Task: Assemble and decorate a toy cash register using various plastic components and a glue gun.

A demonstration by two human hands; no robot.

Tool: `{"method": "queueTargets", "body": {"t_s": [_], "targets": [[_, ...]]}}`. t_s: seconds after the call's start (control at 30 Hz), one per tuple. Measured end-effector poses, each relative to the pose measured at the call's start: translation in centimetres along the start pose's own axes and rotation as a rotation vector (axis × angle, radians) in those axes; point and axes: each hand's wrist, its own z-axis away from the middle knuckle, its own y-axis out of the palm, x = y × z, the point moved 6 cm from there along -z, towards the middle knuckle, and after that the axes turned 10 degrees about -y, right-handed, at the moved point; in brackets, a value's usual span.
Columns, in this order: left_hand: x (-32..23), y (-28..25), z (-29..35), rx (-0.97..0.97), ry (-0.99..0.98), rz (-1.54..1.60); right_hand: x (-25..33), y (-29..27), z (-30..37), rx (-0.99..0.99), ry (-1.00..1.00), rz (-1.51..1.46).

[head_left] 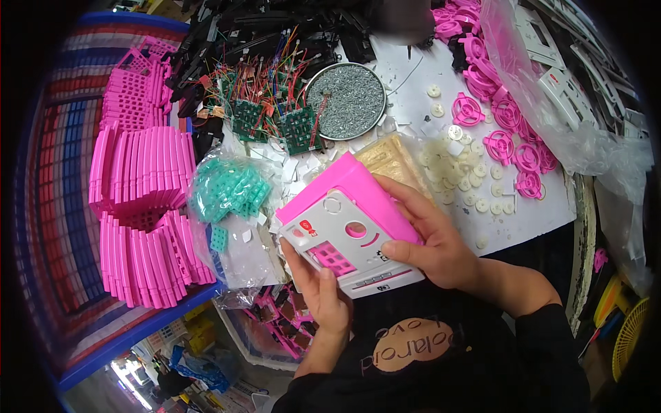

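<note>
Both my hands grip a pink and white plastic casing (354,237), held tilted above the front of the table. Its white front panel has round cut-outs, a small pink grid and a slotted strip, and lies against a pink shell. My left hand (322,292) closes on the near left edge, thumb on the white face. On the right side, my right hand (434,237) wraps the pink shell, its thumb pressing the panel. Just beyond the casing lies a yellowish block (391,164), partly covered.
Left stand stacked pink plastic panels (141,168) on a striped sheet. A bag of teal keypads (231,189), wired green circuit boards (297,129) and a round dish of screws (348,100) lie behind. Pink rings (506,113), white discs (475,179) and white panels (568,93) are on the right.
</note>
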Motion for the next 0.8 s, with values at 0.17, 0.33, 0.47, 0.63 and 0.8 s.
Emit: {"method": "queueTargets", "body": {"t_s": [0.17,0.33,0.47,0.63,0.8], "targets": [[-0.2,0.9,1.4,0.017,-0.057,-0.052,-0.2,-0.7,0.2,-0.007,0.050,0.091],[-0.3,0.4,1.4,-0.006,-0.039,-0.040,0.4,0.6,0.6,0.081,-0.073,0.324],[-0.4,0.5,2.2,-0.052,-0.034,-0.052,1.1,1.2,0.8,0.176,-0.158,0.553],[-0.5,0.4,2.5,-0.045,-0.102,-0.074,1.2,1.3,1.1,0.182,-0.146,0.611],[-2.0,1.2,2.8,-0.079,-0.131,-0.089,1.1,1.1,1.2,0.107,-0.098,0.570]]}}
